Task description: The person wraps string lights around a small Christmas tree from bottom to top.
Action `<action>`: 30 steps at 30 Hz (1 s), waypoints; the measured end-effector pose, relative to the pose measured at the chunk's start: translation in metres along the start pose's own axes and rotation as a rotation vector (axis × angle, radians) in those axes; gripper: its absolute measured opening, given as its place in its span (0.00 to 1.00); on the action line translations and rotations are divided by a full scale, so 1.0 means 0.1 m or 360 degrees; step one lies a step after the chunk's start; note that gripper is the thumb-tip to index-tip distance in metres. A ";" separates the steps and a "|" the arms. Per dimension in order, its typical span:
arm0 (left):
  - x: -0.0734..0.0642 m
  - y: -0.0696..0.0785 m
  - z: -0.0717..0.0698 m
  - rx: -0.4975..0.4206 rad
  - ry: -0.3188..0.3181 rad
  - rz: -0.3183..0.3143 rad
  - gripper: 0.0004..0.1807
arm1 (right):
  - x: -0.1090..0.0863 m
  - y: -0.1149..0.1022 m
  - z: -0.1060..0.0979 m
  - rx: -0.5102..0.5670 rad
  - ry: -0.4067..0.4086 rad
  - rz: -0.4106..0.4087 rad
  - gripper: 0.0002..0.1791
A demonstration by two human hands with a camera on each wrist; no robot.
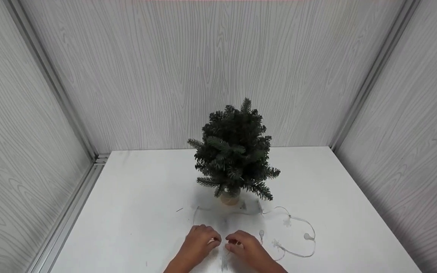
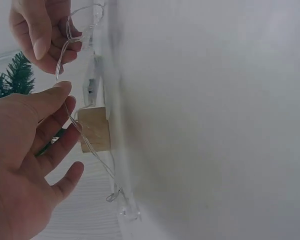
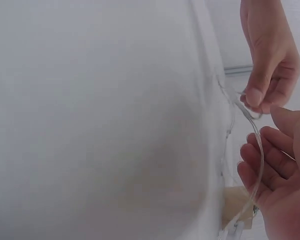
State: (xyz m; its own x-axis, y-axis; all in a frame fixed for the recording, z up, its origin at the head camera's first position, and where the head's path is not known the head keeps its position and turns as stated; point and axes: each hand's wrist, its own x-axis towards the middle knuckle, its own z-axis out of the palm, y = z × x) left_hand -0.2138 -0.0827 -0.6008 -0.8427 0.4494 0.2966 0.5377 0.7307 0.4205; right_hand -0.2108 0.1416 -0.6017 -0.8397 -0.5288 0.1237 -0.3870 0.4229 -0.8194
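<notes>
A string of clear fairy lights on a thin transparent wire lies looped on the white table. My left hand pinches the doubled wire between thumb and index finger, its other fingers spread. Close beside it on the right is my right hand. In the right wrist view the wire runs across the right hand's loosely bent fingers, while the thumb stands apart from them. Behind both hands stands a small artificial fir tree on a pale wooden base.
A clear battery case lies by the tree's base, with wire leading from it. Further bulbs lie to the right of the hands. A short dark scrap is on the table. Wood-grain panels enclose the table.
</notes>
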 end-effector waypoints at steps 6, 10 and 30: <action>0.04 0.11 -0.05 -0.0166 0.0081 0.0056 0.03 | 0.00 -0.09 0.01 0.0010 0.0136 -0.0071 0.12; 0.04 0.14 -0.07 -0.0259 0.0083 0.0052 0.04 | -0.01 -0.13 -0.03 -0.0054 0.0234 -0.0090 0.11; 0.02 0.15 -0.21 -0.0873 -0.0179 -0.0303 0.07 | -0.06 -0.35 -0.47 -0.0225 0.0568 -0.0066 0.06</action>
State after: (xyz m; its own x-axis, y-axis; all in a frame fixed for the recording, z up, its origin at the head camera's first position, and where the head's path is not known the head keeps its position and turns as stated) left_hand -0.2068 -0.0822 -0.5760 -0.9074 0.4100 0.0926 0.2875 0.4447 0.8483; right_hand -0.2098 0.1645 -0.5480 -0.8925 -0.2685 0.3624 -0.4510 0.5171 -0.7275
